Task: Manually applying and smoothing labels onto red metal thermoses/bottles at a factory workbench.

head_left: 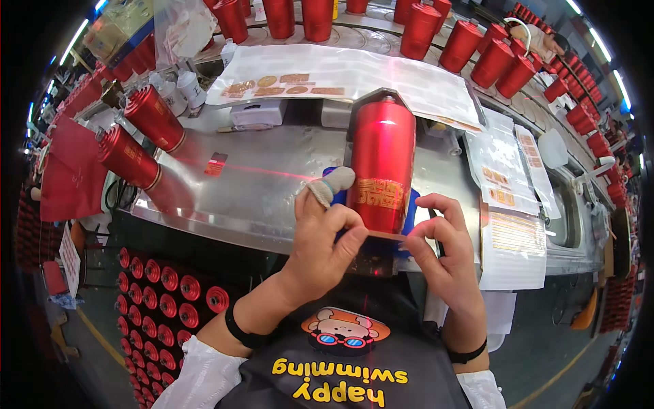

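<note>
A red metallic canister (383, 150) with a gold patterned band (380, 193) lies in a cradle with blue sides (410, 210), its base toward me. My left hand (321, 242) is at the canister's near left, thumb and forefinger pinched together, pale cloth covers (332, 185) on its other fingertips. On the opposite side, my right hand (443, 249) pinches with thumb and forefinger, the other fingers loosely curled. Between the two pinches, a thin brownish-gold strip (386, 236) stretches across the canister's near end.
Two red canisters (155, 117) stand at the left of the metal bench (272, 146). A sheet of gold decals (327, 68) lies beyond the cradle, and a sheet of thin gold strips (514, 238) at right. More canisters (463, 44) line a conveyor. Several more (170, 279) stand below left.
</note>
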`<control>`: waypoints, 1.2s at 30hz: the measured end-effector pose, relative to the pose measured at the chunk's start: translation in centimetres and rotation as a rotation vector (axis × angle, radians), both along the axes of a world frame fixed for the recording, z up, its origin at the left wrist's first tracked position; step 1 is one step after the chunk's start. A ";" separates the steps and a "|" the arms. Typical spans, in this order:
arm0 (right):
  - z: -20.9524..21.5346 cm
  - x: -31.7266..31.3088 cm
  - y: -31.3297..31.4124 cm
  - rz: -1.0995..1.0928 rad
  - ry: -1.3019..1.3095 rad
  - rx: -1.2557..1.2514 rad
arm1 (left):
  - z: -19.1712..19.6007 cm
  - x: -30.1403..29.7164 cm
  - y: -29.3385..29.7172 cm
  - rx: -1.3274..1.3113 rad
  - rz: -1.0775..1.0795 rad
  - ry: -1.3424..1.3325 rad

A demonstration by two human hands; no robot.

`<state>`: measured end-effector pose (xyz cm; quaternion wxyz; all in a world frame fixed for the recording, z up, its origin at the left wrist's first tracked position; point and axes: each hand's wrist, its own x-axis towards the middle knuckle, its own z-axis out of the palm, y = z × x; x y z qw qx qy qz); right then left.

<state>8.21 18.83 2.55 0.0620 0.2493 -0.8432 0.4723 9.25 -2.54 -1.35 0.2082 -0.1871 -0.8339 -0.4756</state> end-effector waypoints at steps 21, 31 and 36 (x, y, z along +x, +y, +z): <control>-0.8 -0.2 0.2 -0.045 -0.150 -0.082 | -1.0 -0.1 0.9 0.066 0.099 -0.041; -1.9 -0.6 0.5 -0.043 -0.087 -0.077 | -1.7 -0.3 1.1 0.180 0.069 -0.137; -1.5 -0.4 0.6 -0.051 -0.155 -0.064 | -2.1 -0.4 1.0 0.231 0.052 -0.138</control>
